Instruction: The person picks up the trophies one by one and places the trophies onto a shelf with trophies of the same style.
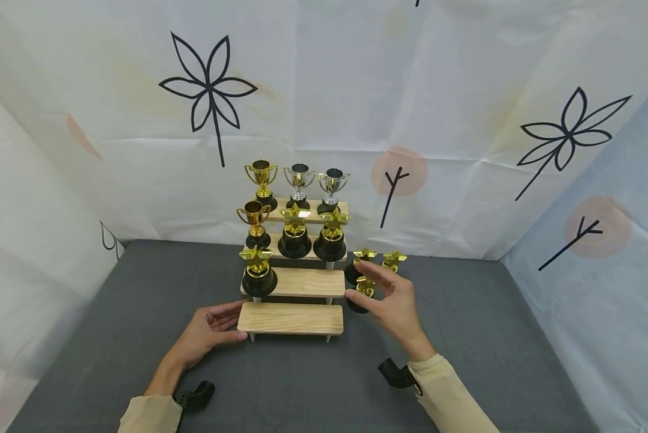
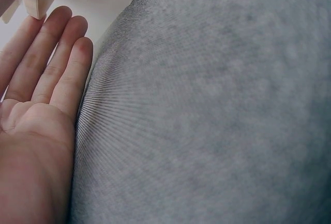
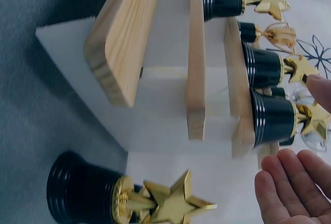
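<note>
A four-step wooden display stand (image 1: pixel 291 319) holds small trophies. My left hand (image 1: pixel 216 328) is at the left end of its lowest board, fingers straight, with fingertips close to or touching the wood; the left wrist view shows the open palm (image 2: pixel 36 125). To the stand's right, my right hand (image 1: pixel 391 304) hovers beside a group of three gold star trophies with black bases, the nearest one (image 1: pixel 364 286) between its spread thumb and fingers in the head view. Nothing is gripped there. In the right wrist view, a star trophy (image 3: pixel 85 190) stands below the fingers.
Another star trophy (image 1: pixel 259 276) stands on the second board's left end. Above it, a gold cup (image 1: pixel 256 225) and two star trophies (image 1: pixel 294 237) share a board. The top board carries a gold cup (image 1: pixel 261 180) and two silver cups (image 1: pixel 299 183). A patterned cloth (image 1: pixel 437 198) hangs behind.
</note>
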The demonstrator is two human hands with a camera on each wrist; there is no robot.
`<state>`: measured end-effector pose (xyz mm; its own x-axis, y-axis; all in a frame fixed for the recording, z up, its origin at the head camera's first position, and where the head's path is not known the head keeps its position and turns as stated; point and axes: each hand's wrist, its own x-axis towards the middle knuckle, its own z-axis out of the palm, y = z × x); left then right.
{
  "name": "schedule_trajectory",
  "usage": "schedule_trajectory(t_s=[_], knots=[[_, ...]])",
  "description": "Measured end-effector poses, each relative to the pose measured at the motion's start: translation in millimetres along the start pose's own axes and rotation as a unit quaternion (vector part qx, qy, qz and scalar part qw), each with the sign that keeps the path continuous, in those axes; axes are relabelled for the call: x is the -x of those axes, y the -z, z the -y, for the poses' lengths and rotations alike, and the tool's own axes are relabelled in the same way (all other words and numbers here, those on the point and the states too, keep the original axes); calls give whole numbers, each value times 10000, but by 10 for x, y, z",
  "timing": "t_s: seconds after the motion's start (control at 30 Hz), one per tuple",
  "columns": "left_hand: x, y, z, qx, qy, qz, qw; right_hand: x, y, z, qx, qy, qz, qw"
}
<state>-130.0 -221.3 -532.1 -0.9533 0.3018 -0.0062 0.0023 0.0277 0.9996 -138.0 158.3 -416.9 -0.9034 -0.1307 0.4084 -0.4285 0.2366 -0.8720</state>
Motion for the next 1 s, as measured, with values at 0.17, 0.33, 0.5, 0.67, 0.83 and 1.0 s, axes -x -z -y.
schedule_trajectory(t_s=[0.17,0.33,0.5,0.67,0.83,1.0], knots=[[1,-3,-6,12,-32,24,10000,6,103,-40,203,-15,-100,9997],[1,-4,-11,-3,-47,17,10000,10,205,-87,321,8,-214,9993],[3,-5,-15,17,-28,9,10000,15,281,-148,434,-94,-308,9985],[7,-2,-14,1,-44,11,10000,21,327,-216,580,-337,-375,9970],[5,0,-4,-39,-72,-5,10000,18,347,-296,706,-647,-358,9948],[4,1,2,-31,-74,10,10000,12,352,-394,740,-836,-272,9934]])
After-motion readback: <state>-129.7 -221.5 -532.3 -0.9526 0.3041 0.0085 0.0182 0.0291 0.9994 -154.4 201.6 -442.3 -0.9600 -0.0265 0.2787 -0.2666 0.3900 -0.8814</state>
